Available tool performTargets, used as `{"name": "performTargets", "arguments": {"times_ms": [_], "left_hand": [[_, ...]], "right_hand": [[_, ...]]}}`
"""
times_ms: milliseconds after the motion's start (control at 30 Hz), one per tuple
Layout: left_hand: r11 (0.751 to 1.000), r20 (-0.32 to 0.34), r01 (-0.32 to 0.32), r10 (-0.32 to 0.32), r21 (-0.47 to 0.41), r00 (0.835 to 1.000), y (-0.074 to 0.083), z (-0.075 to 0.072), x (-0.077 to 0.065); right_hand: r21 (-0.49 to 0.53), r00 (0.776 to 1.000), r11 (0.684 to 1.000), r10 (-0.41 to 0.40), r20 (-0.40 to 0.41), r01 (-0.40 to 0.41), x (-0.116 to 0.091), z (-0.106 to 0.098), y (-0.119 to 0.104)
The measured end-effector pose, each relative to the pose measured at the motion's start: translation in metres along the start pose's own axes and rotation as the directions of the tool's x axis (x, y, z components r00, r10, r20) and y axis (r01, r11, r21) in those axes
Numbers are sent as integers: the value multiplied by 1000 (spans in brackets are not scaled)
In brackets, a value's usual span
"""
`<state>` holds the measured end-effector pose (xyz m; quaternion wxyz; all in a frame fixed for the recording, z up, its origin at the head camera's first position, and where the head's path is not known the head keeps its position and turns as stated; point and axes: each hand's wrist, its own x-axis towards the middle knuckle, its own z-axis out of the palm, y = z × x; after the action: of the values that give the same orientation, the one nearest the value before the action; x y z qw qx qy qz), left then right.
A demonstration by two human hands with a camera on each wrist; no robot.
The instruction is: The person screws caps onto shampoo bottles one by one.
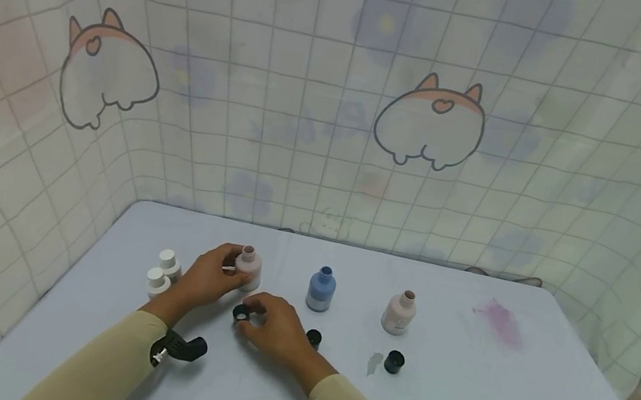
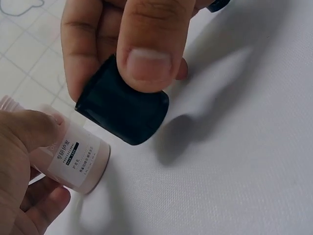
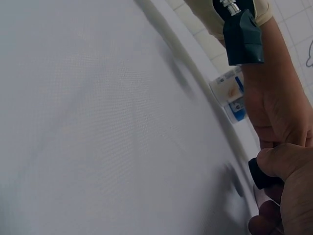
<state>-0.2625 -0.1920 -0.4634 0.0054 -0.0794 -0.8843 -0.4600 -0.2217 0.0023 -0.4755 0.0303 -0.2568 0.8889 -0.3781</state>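
Note:
My left hand (image 1: 208, 278) grips a small pale pink bottle (image 1: 248, 272) near the table's back left; its neck is uncapped. In the left wrist view, the thumb lies across the upper part of this bottle (image 2: 87, 159), above printed label text. Just in front of it, my right hand (image 1: 274, 331) pinches a black screw cap (image 1: 240, 312) between thumb and fingers. The cap (image 2: 122, 115) is held off the white surface, apart from the bottle. The right wrist view shows the same cap (image 3: 261, 175) under the thumb, with the bottle mostly hidden.
An uncapped blue bottle (image 1: 321, 291) and another uncapped pale pink bottle (image 1: 399, 314) stand to the right. Black caps lie before them, one (image 1: 313, 337) partly behind my right hand, one (image 1: 394, 362) in plain view. Two white-capped bottles (image 1: 156, 283) stand left. A pink stain (image 1: 501, 323) marks the table.

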Motion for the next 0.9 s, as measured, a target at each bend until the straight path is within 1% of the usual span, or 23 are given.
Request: {"name": "performTargets", "arguments": {"times_ms": [200,367,567,700,900], "left_hand": [[999,-16,25,-24,35,1000,1,-2,-2],[1000,-28,9,-9,17,1000,-1,-1,-5],[1000,-19,12,-12,9,1000,1,-1,-12],[1000,-11,4,-3,21,1000,2,-1,-15],[1000,-7,13,-13,19,1000,6,-1,-23]], "right_hand": [[41,1000,999,-7,7,7,-3,-2,-6],[55,1000,998,-2,5,2,-9,-8,-12],[78,1000,997,-14,15,13,-21,-18,-19],[100,999,995,-24,36,20,-28,-23,-20],[136,997,991,-4,83,-7,-37,-29,-18]]}}
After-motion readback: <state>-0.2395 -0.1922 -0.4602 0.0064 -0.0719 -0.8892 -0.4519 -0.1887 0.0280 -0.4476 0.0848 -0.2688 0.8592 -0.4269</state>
